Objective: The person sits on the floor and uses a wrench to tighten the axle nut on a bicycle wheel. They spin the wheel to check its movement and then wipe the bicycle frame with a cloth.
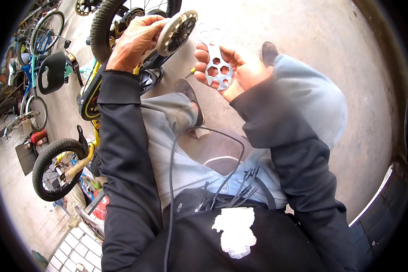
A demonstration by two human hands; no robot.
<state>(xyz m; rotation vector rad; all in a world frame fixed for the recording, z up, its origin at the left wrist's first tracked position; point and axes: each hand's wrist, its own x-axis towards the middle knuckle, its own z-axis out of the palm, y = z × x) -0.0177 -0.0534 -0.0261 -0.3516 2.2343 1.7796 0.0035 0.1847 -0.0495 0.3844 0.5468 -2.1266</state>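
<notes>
My left hand [133, 43] reaches to the upper middle, its fingers closed at the left edge of a small training wheel [177, 33] with a pale clear rim and dark spokes. That wheel sits beside the fat black tire [99, 34] of a yellow child's bicycle [91, 86]. In my right hand [245, 68] lies a flat silver multi-hole bicycle wrench [218, 72], gripped between the curled fingers and the palm. Its hexagonal holes face up. The wrench and the training wheel are apart.
The yellow bicycle's other wheel [56, 170] is at the lower left. Farther left stand more bicycles [36, 68]. A tool with a yellow handle end [192, 70] lies near my shoe [188, 97]. A black cable [171, 181] hangs across my lap. Concrete floor [322, 36] extends to the right.
</notes>
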